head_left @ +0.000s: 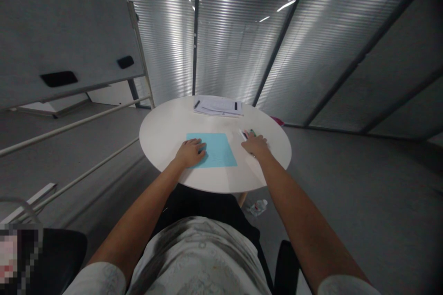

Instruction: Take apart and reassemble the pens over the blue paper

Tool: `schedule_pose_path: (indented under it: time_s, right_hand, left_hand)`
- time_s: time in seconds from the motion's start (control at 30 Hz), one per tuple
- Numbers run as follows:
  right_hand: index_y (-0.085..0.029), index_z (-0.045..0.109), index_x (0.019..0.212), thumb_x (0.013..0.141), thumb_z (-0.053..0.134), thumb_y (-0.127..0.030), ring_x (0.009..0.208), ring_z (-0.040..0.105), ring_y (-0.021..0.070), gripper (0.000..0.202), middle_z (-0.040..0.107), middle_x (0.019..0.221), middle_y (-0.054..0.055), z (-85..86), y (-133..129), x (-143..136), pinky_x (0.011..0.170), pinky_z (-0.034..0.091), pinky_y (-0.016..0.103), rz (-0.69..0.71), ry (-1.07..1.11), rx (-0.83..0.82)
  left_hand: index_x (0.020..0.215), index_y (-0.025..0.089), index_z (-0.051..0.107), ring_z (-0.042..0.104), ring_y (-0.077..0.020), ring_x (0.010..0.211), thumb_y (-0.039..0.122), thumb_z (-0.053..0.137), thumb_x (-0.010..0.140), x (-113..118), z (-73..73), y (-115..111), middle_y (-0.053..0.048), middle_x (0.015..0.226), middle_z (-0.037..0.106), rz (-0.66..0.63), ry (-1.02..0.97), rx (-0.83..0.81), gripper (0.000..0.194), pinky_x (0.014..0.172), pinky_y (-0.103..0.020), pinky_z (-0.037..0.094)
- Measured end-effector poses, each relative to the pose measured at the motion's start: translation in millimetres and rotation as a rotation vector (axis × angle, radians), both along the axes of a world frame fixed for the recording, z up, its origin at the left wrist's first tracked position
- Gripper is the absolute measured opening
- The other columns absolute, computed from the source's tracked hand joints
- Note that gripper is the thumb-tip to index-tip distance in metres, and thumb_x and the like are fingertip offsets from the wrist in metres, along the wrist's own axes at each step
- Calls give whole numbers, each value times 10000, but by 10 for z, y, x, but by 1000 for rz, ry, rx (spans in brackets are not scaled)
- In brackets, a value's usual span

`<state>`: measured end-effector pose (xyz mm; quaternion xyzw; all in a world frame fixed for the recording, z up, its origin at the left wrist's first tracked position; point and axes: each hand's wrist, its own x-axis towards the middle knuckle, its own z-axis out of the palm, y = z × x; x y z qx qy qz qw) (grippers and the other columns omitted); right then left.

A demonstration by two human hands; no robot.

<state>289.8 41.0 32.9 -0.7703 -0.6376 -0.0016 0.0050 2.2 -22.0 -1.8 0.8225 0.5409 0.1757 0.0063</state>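
The left hand (191, 153) is resting on blue paper (218, 152), thumb apart, while the right hand (256, 144) is partly covering pens (242, 135), finger grip unclear from here.

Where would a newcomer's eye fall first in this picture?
The bright blue sheet stands out first, lying on the round white table with the left hand on its left side. To the sheet's right, the right hand is at some pen-like items. Papers lie near the table's far edge.
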Motion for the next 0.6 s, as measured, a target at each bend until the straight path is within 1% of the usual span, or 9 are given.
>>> schedule_pose_path:
  time_s: [0.1, 0.23, 0.33, 0.43, 0.53, 0.6]
  right_hand:
    - [-87, 434, 1343, 866, 473, -281, 1152, 519, 349, 517, 500, 1249, 274, -13, 41, -9, 927, 387, 445, -32, 37, 20]
    - [-118, 412, 1360, 878, 458, -257, 1141, 552, 343, 503, 540, 1211, 255, 4, 82, -8, 903, 425, 441, -5, 21, -29]
    - [-83, 390, 1365, 864, 469, -214, 1116, 589, 329, 523, 586, 1163, 244, 65, 115, 2, 889, 456, 424, 45, 6, -113]
    - [-49, 364, 1373, 835, 502, -181, 1122, 600, 316, 572, 598, 1161, 243, 130, 120, 11, 891, 469, 402, 71, 5, -182]
    - [-57, 359, 1372, 823, 515, -197, 1124, 603, 317, 587, 594, 1175, 239, 149, 91, 28, 885, 472, 399, 64, 28, -183]
    - [-68, 367, 1364, 820, 516, -223, 1098, 615, 315, 585, 598, 1169, 230, 138, 70, 35, 866, 476, 393, 58, 66, -163]
  left_hand:
    - [1299, 257, 589, 461, -290, 1300, 399, 422, 908, 6, 17, -15, -97, 1420, 516, 3, 8, -3, 449, 1079, -476, 343]
    - [1307, 259, 584, 452, -280, 1312, 398, 425, 912, 11, 27, -26, -90, 1427, 510, 9, 14, -9, 448, 1087, -461, 343]
    - [1312, 266, 580, 456, -270, 1311, 404, 430, 915, 15, 30, -27, -83, 1426, 512, 16, 20, -11, 446, 1091, -451, 345]
    - [1308, 268, 583, 458, -274, 1309, 401, 440, 911, 21, 37, -27, -84, 1426, 512, 15, 17, -13, 443, 1092, -459, 345]
    - [1271, 273, 614, 473, -273, 1293, 385, 459, 898, 18, 51, -20, -73, 1404, 536, 15, -19, -19, 420, 1087, -458, 348]
    - [1205, 277, 658, 503, -268, 1258, 366, 475, 884, 6, 64, -3, -61, 1359, 577, 8, -82, -25, 380, 1074, -445, 364]
